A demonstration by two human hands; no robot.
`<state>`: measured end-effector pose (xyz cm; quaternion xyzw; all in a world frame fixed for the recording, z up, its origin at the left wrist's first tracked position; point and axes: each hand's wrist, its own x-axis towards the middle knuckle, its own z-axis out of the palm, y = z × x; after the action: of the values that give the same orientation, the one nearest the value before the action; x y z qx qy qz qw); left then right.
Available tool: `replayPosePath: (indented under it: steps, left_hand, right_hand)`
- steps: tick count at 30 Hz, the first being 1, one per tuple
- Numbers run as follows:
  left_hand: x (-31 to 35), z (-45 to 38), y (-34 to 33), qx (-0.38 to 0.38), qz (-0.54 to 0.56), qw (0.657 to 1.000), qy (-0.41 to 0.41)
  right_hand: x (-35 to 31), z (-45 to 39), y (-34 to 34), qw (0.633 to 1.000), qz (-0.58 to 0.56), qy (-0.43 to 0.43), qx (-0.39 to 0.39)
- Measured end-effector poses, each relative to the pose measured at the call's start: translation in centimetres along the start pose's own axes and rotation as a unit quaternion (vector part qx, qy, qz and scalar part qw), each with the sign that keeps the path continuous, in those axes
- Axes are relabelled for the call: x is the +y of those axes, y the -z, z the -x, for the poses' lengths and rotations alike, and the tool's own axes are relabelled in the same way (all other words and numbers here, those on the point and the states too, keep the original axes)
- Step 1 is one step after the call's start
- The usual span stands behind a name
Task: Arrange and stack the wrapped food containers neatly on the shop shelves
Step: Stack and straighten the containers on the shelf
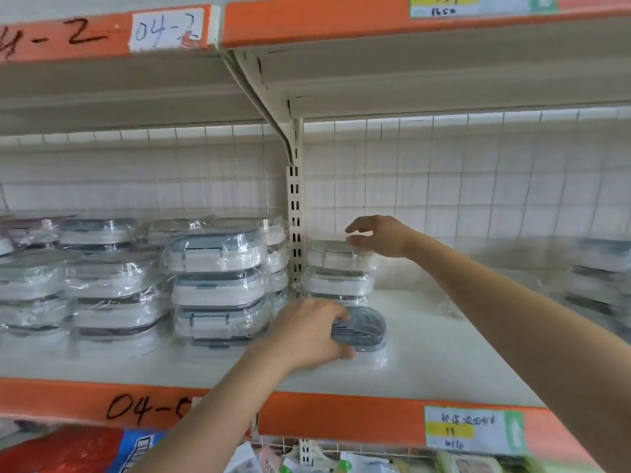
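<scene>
While both my arms reach over its orange front edge, the white shelf (pixel 444 363) is the largest item on record: a flat board with a wire-grid back panel (pixel 478 186) behind it and a slotted upright post (pixel 294 213) dividing left bay from right.

Left bay: wrapped food containers in several stacks (pixel 112 285), three to four high, filling the board from near edge to far; the stack nearest the post (pixel 218 285) has blue-grey lids and white bodies under clear film.

Far right: a further blurred stack (pixel 597 278), well apart from my hands.

Right bay, just beside the post: a short pile of two pale wrapped containers (pixel 336 271), set toward the far side.

Near that pile: one grey-lidded container (pixel 362 329), wrapped, lying flat on the board, in front of the pile.

Left hand (pixel 307 332): fingers curled over the grey lid's left end, thumb below against its near side, clasping the container.

Right hand (pixel 379 235): hovering at the top of the pale pile, fingers loosely bent and slightly apart, thumb tip at the film of the uppermost container; whether it actually pinches the wrap I cannot tell.

Smallest: price label (pixel 474 430) on the orange edge, near right.
</scene>
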<state>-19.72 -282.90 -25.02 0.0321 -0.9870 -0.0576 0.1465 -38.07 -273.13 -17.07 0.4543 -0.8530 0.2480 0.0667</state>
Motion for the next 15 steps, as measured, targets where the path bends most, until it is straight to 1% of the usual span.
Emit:
replayPosePath:
  steps: [3, 5, 7, 10, 11, 13, 15]
  left_hand:
    - [0.6, -0.8, -0.1, -0.015, -0.004, 1.0, 0.006]
    - [0.7, -1.0, -0.1, -0.025, -0.013, 1.0, 0.008]
    - [0.8, -1.3, 0.0, -0.038, -0.022, 0.999, 0.008]
    - [1.0, -1.5, 0.1, -0.058, -0.034, 0.998, 0.015]
    - [1.1, -1.6, 0.2, -0.065, -0.038, 0.997, 0.019]
    - [1.2, -1.6, 0.4, -0.08, -0.044, 0.995, 0.027]
    - [1.4, -1.6, 0.6, -0.095, -0.056, 0.993, 0.031]
  right_hand:
    - [3.7, 3.0, 2.6, 0.998, 0.045, -0.044, 0.016]
    - [6.5, 4.9, 3.8, 0.993, 0.086, -0.077, 0.011]
    - [9.5, 7.0, 4.6, 0.982, 0.139, -0.13, -0.011]
    - [13.6, 10.3, 4.8, 0.951, 0.232, -0.192, -0.067]
    - [14.6, 11.3, 4.7, 0.948, 0.231, -0.204, -0.076]
    - [16.0, 12.6, 4.1, 0.953, 0.191, -0.222, -0.082]
    - [16.3, 13.2, 3.4, 0.953, 0.195, -0.217, -0.082]
